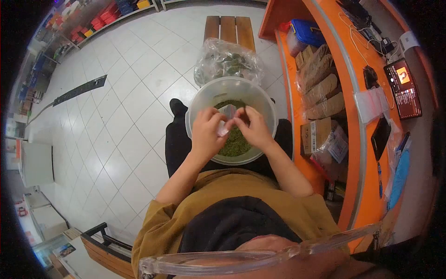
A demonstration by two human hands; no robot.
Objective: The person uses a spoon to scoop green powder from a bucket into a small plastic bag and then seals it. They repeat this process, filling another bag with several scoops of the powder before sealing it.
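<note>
Both grips are closed on one small clear pouch (227, 113), pinching it between fingertips and thumbs. Our left grip (206, 132) holds the pouch's left edge and lower side, while our right grip (253, 128) holds the right edge. The two sets of fingertips nearly meet at the top. We hold the pouch just above the far half of a big clear plastic bowl (197, 102). We cannot tell whether the pouch's mouth is open.

The bowl sits on our lap, against the black trousers (179, 146). Inside it lies a bed of dried green flakes (238, 145), showing between and below our two hands. Our wrists cross over the near rim.

Just beyond the bowl, touching or nearly touching its far rim, a crumpled clear bag (227, 60) of dark green stuff rests on the near end of a wooden bench (227, 28). White tiled floor (116, 116) spreads out to our left.

On our right runs a curved orange table (361, 186). On its top we see a dark phone (381, 135) and a lit screen (403, 88), well apart from our hands. Beneath the top, shelves hold cardboard boxes (317, 134), stacks of brown packets (320, 76) and a blue box (307, 31).
</note>
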